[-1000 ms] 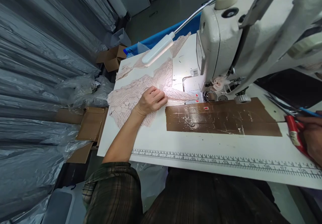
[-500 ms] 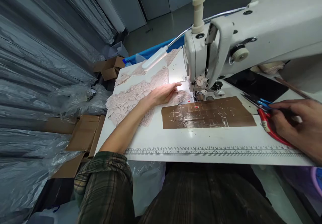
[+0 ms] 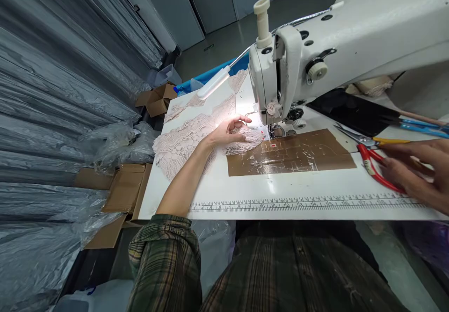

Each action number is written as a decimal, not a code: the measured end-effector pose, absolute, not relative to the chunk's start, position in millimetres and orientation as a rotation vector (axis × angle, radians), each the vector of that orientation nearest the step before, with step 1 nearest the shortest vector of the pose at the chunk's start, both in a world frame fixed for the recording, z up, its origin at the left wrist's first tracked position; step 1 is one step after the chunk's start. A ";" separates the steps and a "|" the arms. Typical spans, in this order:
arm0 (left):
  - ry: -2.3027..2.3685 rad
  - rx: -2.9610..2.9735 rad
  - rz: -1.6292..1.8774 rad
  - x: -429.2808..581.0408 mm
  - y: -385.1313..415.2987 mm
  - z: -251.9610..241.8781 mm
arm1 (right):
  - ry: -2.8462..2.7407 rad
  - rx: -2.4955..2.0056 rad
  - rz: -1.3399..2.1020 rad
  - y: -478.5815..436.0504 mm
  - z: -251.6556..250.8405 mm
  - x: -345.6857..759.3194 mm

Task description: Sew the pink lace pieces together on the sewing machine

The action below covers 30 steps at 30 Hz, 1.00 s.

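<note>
My left hand is closed on an edge of pale pink lace fabric, left of the sewing machine's needle area. The lace edge bunches under its curled fingers, and a wider lace panel spreads to the left. My right hand is closed at the handles of scissors, which lie with blades pointing left. One red handle shows, and a yellow handle passes under the index finger. Above this hand a blue-handled tool lies by a black sheet.
The white sewing machine spans the upper right. A strip of brown tape covers the table by the needle. A printed ruler runs along the front edge. A lit lamp hangs over the lace; cardboard boxes stand at left.
The blue-handled tool has shifted from beside my right fingers to farther right. The yellow handle now shows. My left fingers have curled, and the lace edge has bunched up under them.
</note>
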<state>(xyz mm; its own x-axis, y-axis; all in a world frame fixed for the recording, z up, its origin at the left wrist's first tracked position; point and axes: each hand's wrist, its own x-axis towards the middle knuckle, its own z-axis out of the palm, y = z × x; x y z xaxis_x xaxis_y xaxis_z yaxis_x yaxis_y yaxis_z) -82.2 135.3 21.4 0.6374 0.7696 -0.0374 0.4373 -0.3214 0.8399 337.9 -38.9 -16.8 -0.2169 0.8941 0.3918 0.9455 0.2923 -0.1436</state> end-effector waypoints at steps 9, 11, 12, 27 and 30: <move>0.951 1.627 0.564 -74.5 130.1 9.1 | -2.234 -1.761 -0.167 -38.3 -28.9 342.5; 0.899 1.589 0.557 -70.7 128.2 7.8 | -2.240 -1.784 -0.155 -40.5 -26.8 343.1; 0.860 1.575 0.554 -68.1 126.5 7.7 | -2.238 -1.795 -0.148 -41.2 -24.1 342.3; 0.761 1.541 0.605 -52.6 116.8 3.1 | -2.797 -1.543 -0.028 43.9 32.9 219.6; 0.778 1.538 0.618 -53.1 117.6 3.1 | -2.914 -1.632 0.007 51.9 39.2 206.8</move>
